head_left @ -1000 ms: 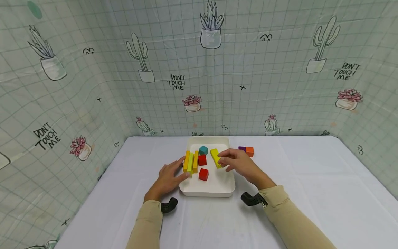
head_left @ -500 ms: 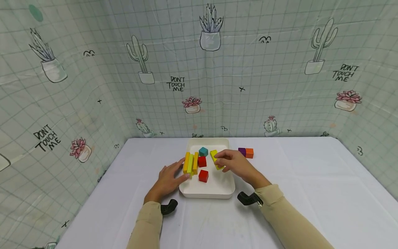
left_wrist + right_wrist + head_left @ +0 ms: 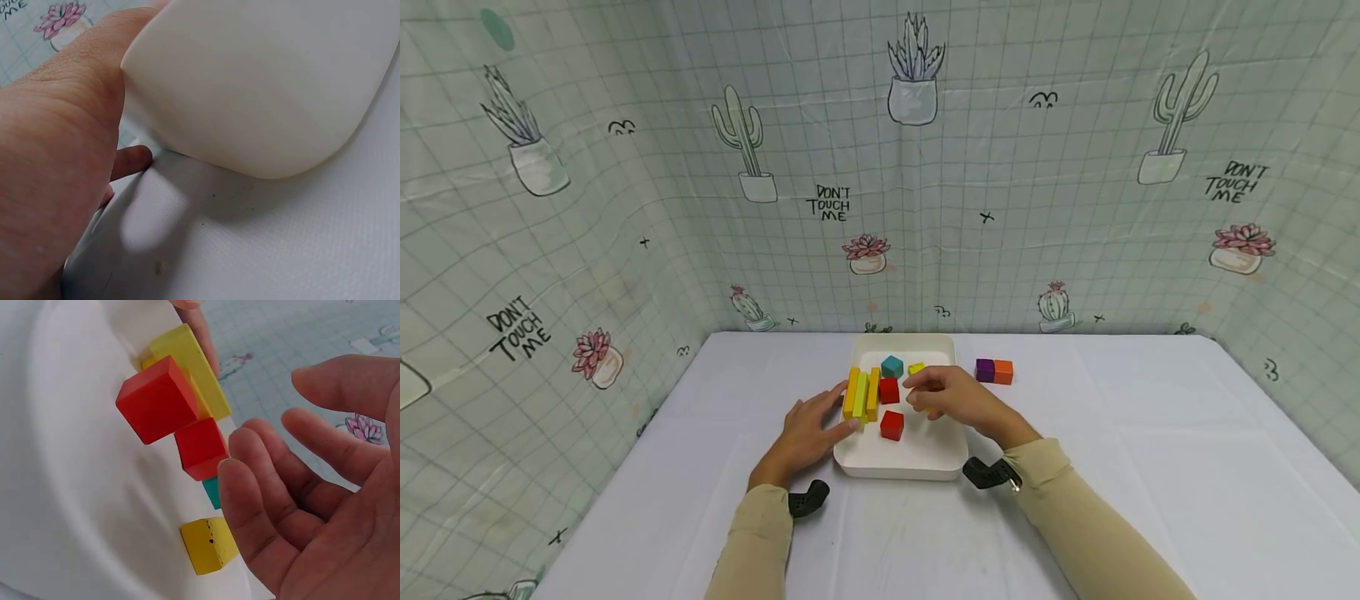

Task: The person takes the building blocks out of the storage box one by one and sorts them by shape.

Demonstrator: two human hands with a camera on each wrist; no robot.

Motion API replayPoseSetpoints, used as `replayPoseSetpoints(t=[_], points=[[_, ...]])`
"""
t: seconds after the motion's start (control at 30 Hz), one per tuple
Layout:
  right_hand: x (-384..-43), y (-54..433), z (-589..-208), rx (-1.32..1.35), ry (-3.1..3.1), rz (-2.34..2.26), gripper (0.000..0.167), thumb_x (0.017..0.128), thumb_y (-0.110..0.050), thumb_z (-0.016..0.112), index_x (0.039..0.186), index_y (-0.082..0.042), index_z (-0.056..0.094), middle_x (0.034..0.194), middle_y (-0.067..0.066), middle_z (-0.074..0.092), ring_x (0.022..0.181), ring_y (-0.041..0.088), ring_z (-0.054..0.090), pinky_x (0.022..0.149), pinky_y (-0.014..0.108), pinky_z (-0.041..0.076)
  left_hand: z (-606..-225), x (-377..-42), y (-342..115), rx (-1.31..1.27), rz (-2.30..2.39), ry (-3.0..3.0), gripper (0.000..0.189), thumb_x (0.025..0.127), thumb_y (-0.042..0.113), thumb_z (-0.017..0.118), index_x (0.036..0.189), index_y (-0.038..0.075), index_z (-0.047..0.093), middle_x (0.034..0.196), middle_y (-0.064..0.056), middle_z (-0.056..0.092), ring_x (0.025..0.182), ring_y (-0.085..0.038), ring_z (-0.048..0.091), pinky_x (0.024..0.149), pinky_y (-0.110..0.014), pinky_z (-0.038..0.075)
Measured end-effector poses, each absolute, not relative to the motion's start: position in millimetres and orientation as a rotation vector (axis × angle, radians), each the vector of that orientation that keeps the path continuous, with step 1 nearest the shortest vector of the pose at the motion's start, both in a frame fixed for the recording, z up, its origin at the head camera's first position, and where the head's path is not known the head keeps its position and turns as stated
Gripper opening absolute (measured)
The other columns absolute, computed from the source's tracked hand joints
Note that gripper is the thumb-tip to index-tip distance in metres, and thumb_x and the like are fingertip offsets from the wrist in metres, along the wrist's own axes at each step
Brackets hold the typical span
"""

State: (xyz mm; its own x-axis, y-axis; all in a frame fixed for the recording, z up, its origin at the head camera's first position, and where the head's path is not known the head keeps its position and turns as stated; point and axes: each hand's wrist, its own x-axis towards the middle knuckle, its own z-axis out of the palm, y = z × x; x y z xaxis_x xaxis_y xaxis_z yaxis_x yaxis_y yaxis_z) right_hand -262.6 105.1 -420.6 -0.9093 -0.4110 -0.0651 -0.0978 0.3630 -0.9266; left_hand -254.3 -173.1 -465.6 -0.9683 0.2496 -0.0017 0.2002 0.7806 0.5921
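Observation:
A white tray holds several coloured wooden blocks. My left hand holds its left side, thumb over the rim and fingers along the outer wall; part of that wall fills the left wrist view. Close beside the thumb stand yellow bars and a lime bar. My right hand hovers over the tray's right half, fingers loosely bent around nothing. It mostly covers a yellow block in the head view. Left of its fingertips are two red cubes and a teal block.
A purple cube and an orange cube sit side by side on the white tablecloth, right of the tray. Behind the table hangs a grid-patterned cloth with plant drawings.
My right hand has moved left over the tray, from beside the right yellow block to above it, covering most of it. The left hand and the blocks stay in place.

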Motion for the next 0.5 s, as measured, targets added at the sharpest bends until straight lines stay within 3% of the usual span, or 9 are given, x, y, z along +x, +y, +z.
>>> replayPoseSetpoints(t=[0.5], points=[[-274.4, 97.4, -421.3, -0.517, 2.364, -1.361, 0.034, 0.094, -0.021, 0.070, 0.125, -0.007, 0.068, 0.103, 0.004, 0.068, 0.092, 0.027, 0.063, 0.077, 0.033, 0.058, -464.1, -252.3, -173.1, 0.376, 0.964, 2.888, 0.078, 0.093, 0.055, 0.062, 0.159, 0.027, 0.032, 0.157, -0.006, 0.042, 0.147, -0.035, 0.029, 0.120, -0.058, 0.002]])
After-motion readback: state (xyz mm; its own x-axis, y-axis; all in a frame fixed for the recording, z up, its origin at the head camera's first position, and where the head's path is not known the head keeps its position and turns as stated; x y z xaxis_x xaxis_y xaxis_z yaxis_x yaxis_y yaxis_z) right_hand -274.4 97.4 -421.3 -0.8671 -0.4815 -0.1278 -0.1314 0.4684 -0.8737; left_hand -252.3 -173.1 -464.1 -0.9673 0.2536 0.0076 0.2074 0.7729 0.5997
